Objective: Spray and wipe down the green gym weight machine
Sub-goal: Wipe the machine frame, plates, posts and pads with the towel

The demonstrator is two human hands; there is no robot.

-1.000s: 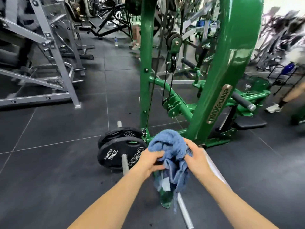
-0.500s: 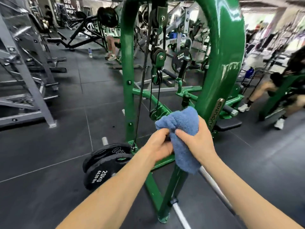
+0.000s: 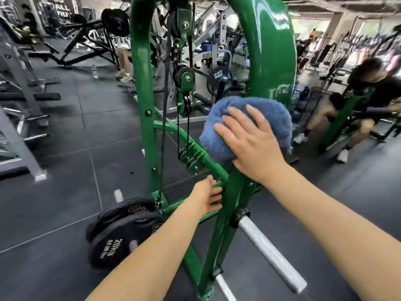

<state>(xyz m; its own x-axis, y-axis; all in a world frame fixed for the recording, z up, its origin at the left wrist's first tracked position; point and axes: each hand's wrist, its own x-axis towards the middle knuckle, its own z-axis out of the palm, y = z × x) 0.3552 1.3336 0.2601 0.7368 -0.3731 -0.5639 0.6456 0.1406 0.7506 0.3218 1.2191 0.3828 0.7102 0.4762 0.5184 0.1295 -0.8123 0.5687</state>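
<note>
Flat-fingered right hand point(image 3: 251, 146) presses fluffy blue towel point(image 3: 245, 124) onto glossy curved green frame point(image 3: 271, 51); left hand point(image 3: 206, 197) loose, released.

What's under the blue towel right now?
The blue towel lies against the wide curved green frame, pressed there by the flat right hand. The frame shows above and below it. The stretch beneath the towel is covered, so its surface cannot be seen.

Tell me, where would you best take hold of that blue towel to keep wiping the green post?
Probably the blue towel is best held across its broad bunched face, coming from the viewer's side, as the right hand does now, flat on it. It lies pressed against the curved green post, so fingers spread wide cover the wad.
</note>
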